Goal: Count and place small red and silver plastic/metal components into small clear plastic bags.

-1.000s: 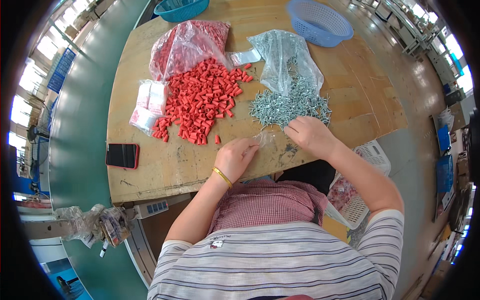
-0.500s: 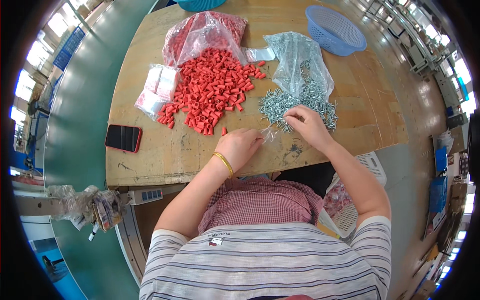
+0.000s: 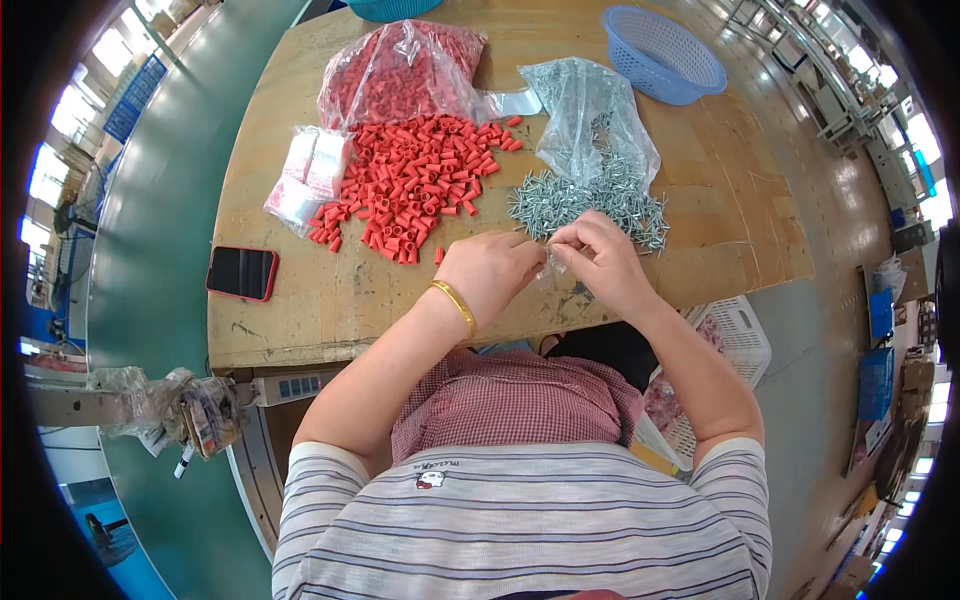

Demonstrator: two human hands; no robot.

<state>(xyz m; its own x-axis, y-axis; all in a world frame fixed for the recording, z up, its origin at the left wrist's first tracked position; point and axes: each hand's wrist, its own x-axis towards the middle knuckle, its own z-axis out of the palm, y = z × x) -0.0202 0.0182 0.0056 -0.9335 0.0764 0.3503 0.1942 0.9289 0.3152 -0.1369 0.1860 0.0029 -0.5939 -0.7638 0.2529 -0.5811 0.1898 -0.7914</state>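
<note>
My left hand [image 3: 492, 268], a gold bracelet at its wrist, is closed on a small clear plastic bag [image 3: 551, 268] just above the table's near part. At the bag's mouth, the fingers of my right hand [image 3: 602, 262] are pinched together; whatever they hold is too small to make out. Right behind my hands lies a heap of silver screws [image 3: 585, 205], partly under a large clear bag [image 3: 585, 115]. To the left spreads a pile of red plastic caps [image 3: 415, 185], in front of a big clear bag of caps [image 3: 400, 75]. One loose red cap [image 3: 439, 256] lies near my left hand.
Small packs of clear bags [image 3: 308, 175] lie left of the caps. A phone [image 3: 242, 273] rests at the table's left edge. A blue basket [image 3: 665, 55] stands at the back right, a teal one [image 3: 393, 8] at the back. Below the table's right side sits a white crate [image 3: 735, 345].
My right hand has moved left and nearer, from over the screws to the small bag. My left hand has lifted slightly with the bag, and the two hands now meet.
</note>
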